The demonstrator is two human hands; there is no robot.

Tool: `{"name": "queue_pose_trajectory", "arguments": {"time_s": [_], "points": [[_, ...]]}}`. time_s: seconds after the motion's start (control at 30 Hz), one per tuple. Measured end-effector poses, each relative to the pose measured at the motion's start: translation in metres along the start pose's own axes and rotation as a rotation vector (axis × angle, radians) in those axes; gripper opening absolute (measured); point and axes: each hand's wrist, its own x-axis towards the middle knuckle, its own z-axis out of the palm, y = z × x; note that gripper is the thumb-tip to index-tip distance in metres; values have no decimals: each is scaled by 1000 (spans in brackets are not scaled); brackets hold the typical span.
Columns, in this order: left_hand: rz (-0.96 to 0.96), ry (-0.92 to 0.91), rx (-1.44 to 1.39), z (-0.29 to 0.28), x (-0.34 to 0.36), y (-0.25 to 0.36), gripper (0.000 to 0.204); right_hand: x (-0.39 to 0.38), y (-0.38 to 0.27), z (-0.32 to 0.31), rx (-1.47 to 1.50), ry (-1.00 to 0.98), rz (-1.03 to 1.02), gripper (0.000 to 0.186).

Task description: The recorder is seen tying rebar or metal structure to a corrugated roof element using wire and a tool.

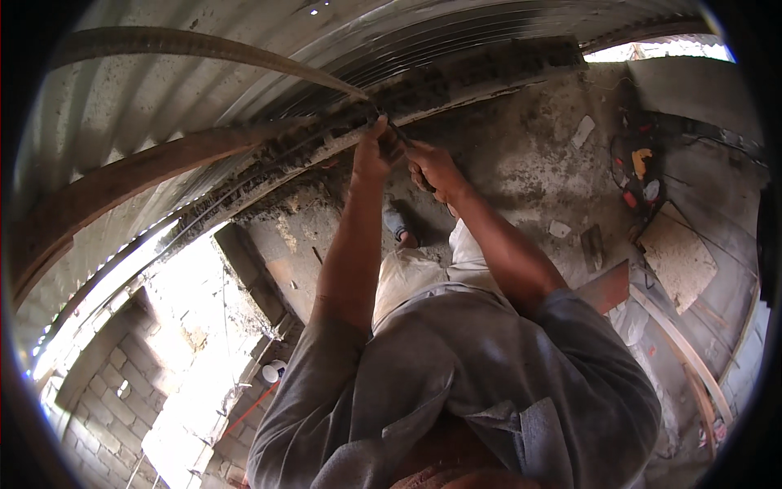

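Both arms reach forward to the dark concrete-and-steel beam (pixel 481 77) under the roof. My right hand (pixel 433 169) is closed around a dark, slim hand tool (pixel 399 133). Its upper end points toward the beam, and its exact kind does not show. Beside it, my left hand (pixel 377 153) is raised against the beam with the thumb up and the fingers curled near the tool's tip. Whatever lies in those fingers is hidden. Just above them ends a long wooden rafter (pixel 204 46).
Corrugated metal sheets (pixel 114 98) hang low overhead, with a second timber (pixel 163 167) below. Bright block walls (pixel 114 383) stand at lower left. To the right lie a tool with orange and red parts (pixel 642 163), a pale board (pixel 676 253) and a curved wooden strip (pixel 684 350).
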Motion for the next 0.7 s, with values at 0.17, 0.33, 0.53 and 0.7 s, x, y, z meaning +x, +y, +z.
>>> {"name": "queue_pose_trajectory", "arguments": {"time_s": [0.17,0.33,0.53,0.7], "points": [[142,-35,-44,44,-3,-29,37,10,8,-36,-40,23,-30,33],[249,-276,98,34,3,-23,41,11,1,-32,-272,15,-62,42],[232,-118,-44,31,22,-29,32,11,12,-25,-954,170,-341,46],[252,185,-7,43,16,-27,26,-1,29,6,-1298,593,-465,38]]}}
